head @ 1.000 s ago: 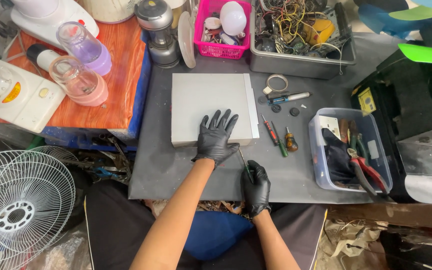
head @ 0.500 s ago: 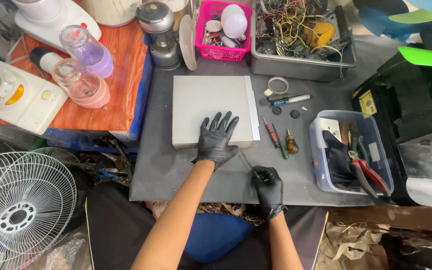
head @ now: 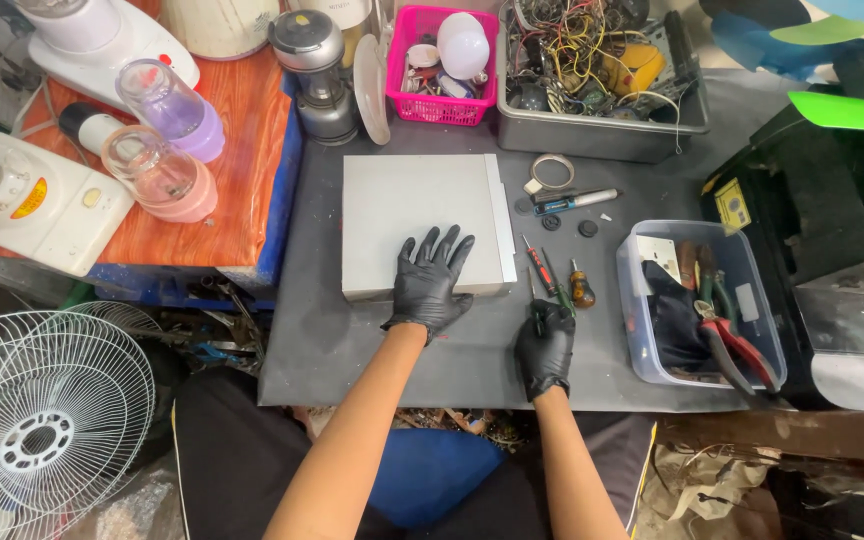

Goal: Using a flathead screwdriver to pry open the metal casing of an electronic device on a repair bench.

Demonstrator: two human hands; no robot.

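Left hand [head: 430,285] in a black glove lies flat, fingers spread wide, on the near edge of the grey flat box [head: 422,222] at mid-table [head: 352,350]. Right hand [head: 545,348], gloved, just right of the box, has fingers curled around a thin screwdriver [head: 535,305]. More screwdrivers [head: 552,270] lie beside the box; a clear tool bin [head: 702,300] stands farther right.
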